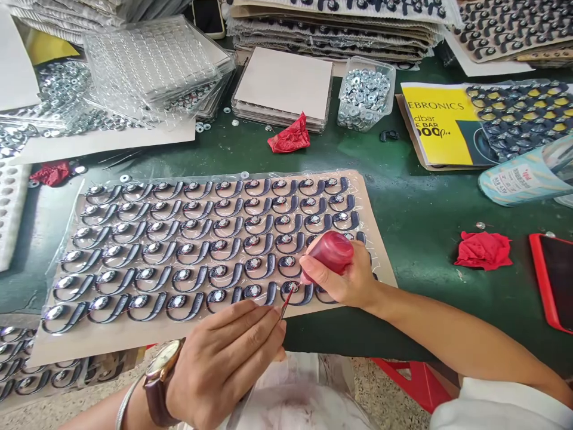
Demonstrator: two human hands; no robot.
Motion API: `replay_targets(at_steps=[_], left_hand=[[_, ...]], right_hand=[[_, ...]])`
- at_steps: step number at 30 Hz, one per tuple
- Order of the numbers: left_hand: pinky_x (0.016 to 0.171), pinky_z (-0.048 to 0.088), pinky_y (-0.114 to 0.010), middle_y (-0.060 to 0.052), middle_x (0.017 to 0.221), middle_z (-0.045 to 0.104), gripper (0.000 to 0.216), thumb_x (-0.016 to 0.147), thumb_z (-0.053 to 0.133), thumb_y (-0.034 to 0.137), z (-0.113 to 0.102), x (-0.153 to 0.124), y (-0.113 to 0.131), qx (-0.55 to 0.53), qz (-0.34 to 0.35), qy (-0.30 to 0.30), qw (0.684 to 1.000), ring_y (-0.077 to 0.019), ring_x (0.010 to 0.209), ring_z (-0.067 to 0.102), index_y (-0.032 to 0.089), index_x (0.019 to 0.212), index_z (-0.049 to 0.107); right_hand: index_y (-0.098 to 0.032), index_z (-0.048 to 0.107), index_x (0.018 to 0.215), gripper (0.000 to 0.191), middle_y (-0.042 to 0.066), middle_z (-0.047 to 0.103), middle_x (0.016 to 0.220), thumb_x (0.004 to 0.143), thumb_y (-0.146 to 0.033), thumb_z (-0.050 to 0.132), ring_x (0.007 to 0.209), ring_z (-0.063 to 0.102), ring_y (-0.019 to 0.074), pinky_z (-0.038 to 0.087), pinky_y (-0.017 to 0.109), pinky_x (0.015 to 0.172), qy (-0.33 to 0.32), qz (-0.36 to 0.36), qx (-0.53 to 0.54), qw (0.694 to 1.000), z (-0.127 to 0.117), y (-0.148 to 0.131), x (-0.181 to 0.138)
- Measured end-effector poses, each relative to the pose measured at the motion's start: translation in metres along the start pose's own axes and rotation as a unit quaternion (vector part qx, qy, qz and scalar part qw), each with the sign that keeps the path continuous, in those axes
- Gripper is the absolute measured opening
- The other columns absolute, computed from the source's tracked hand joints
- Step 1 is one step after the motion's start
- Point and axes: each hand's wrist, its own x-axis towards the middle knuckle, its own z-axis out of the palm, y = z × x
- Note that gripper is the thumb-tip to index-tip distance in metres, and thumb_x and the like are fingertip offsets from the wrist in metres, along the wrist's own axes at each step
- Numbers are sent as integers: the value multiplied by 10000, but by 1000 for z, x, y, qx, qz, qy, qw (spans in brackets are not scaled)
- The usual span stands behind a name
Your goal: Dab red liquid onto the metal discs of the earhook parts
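My right hand [347,275] is wrapped round a small red squeeze bottle [333,248], tipped so its nozzle points down and left over the front rows of parts. In my left hand [233,352] is a slim pair of tweezers [285,306] with reddish tips. The tips meet a round silver part [293,287] on one dark curved earpiece [304,294] in the front row. Beneath both hands lies a clear plastic tray [215,239] on a brown card, filled with rows of such earpieces. My right hand hides several of them.
At the back stand a box of silver washers [364,98], a stack of trays [286,86] and loose washers [67,89]. Crumpled red cloths [483,249] lie about. A red-cased phone [553,280] and a striped cup [514,179] are at the right.
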Motion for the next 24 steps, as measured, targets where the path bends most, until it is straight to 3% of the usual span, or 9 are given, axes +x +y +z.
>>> replay_targets(at_steps=[13,20,24], left_hand=[[797,578,-310,-100,951,736,202,835,534,21,-4,8,-14,-120,-71,36,990,-168,862,707,73,995,646],[767,572,-272,-61,921,741,226,843,539,7,-4,11,-23,-165,-142,60,974,-135,827,701,123,1006,644],[756,575,-260,-39,892,735,188,871,532,32,-5,12,-25,-161,-175,62,969,-129,813,699,138,967,654]], right_hand=[[-182,628,736,249,-1,620,538,839,-405,673,515,597,140,509,283,530,-12,-5,7,1000,4,0,-1],[-184,628,756,222,17,690,693,804,-378,725,596,652,134,535,253,564,1,-122,-18,992,5,6,-3],[-199,645,819,257,2,696,666,738,-404,776,587,657,143,543,267,576,23,-187,-37,981,7,6,-3]])
